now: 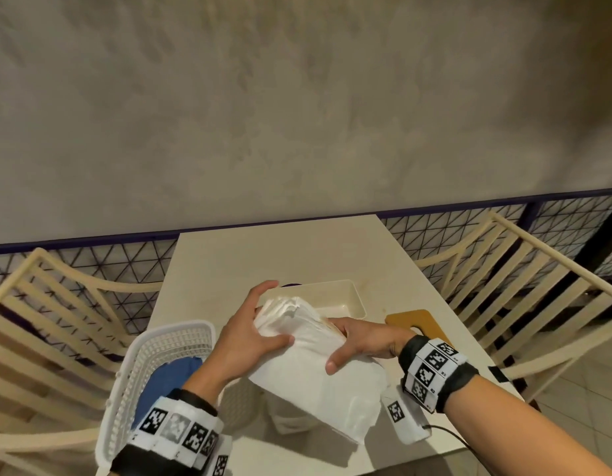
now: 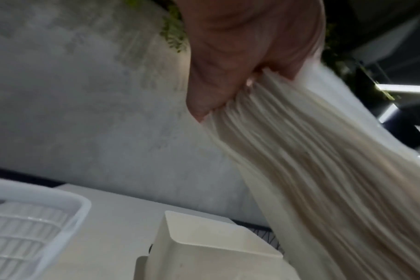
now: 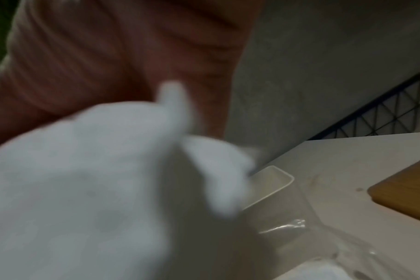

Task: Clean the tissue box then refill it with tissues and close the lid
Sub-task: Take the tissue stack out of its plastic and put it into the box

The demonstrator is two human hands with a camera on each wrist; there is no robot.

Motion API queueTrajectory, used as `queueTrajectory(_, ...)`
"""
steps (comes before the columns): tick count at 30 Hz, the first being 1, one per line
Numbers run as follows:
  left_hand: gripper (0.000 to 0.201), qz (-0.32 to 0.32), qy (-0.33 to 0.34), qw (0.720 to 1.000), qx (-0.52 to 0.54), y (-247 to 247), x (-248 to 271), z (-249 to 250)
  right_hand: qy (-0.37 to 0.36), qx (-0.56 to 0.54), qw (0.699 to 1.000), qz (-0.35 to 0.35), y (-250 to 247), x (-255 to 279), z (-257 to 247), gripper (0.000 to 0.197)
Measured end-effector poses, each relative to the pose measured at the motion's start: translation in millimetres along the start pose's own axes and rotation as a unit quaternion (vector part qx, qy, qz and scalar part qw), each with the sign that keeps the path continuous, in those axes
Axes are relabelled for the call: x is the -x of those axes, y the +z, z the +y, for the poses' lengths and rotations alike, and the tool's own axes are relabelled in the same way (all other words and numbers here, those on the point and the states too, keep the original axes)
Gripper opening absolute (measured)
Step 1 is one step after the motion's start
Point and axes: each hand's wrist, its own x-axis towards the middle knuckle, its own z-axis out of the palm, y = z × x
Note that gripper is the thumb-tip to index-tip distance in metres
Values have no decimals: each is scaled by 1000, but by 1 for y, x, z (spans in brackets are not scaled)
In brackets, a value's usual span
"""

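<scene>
A thick stack of white tissues (image 1: 315,365) hangs tilted above the table's near half, held by both hands. My left hand (image 1: 249,331) grips its far left end, thumb on top and fingers round the edge. My right hand (image 1: 359,341) clasps the right side, thumb pressed on the top sheet. In the left wrist view the layered tissues (image 2: 312,170) fan down from my fingers. Just beyond the stack stands the cream tissue box (image 1: 352,297), open and lidless; it shows also as the box (image 2: 204,252) and the box (image 3: 273,181). The wooden lid (image 1: 414,321) lies right of it.
A white plastic basket (image 1: 143,365) with a blue cloth (image 1: 174,376) inside stands at the table's near left. Clear plastic wrapping (image 3: 307,223) lies under the stack. Cream slatted chairs flank the table (image 1: 263,255), one chair (image 1: 524,269) on the right. A grey wall rises behind.
</scene>
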Motion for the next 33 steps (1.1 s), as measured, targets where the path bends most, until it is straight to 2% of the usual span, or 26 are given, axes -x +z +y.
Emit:
queueTrajectory(2, 75, 27, -20, 998, 45, -8, -8, 2, 9, 9, 1000, -14, -10, 7, 9, 60)
queueTrajectory(4, 67, 38, -59, 994, 87, -11, -17, -3, 11, -42, 999, -4, -23, 14, 20, 64)
queueTrajectory(6, 62, 45, -105, 986, 119, -7, -26, -8, 2, -145, 988, 50, -36, 16, 30, 73)
queueTrajectory(8, 62, 61, -143, 979, 129, 3, -36, -15, -4, -273, 955, 115, -45, 13, 38, 79)
queueTrajectory(10, 65, 69, -181, 975, 109, 15, -48, -19, 8, -352, 920, 173, -52, 5, 40, 55)
queueTrajectory(11, 66, 70, -201, 973, 88, 18, -55, -20, 22, -358, 913, 196, -55, 2, 39, 40)
queueTrajectory(13, 67, 75, -240, 967, 43, 22, -69, -24, 55, -329, 915, 226, -66, -5, 34, 21)
queueTrajectory(15, 67, 74, -260, 963, 16, 21, -83, -26, 75, -307, 919, 234, -80, -14, 27, 13)
queueTrajectory(17, 66, 72, -266, 961, -1, 20, -99, -26, 89, -278, 925, 244, -95, -24, 16, 16)
queueTrajectory(22, 57, 119, -261, 958, 17, 18, -139, -24, 91, -194, 933, 287, -128, -52, 3, 20)
queueTrajectory(28, 51, 114, -276, 954, -27, 27, -156, -38, 144, -60, 933, 323, -140, -82, 25, 37)
queueTrajectory(33, 45, 107, -266, 955, -77, 42, -152, -50, 165, 48, 933, 317, -141, -91, 43, 26)
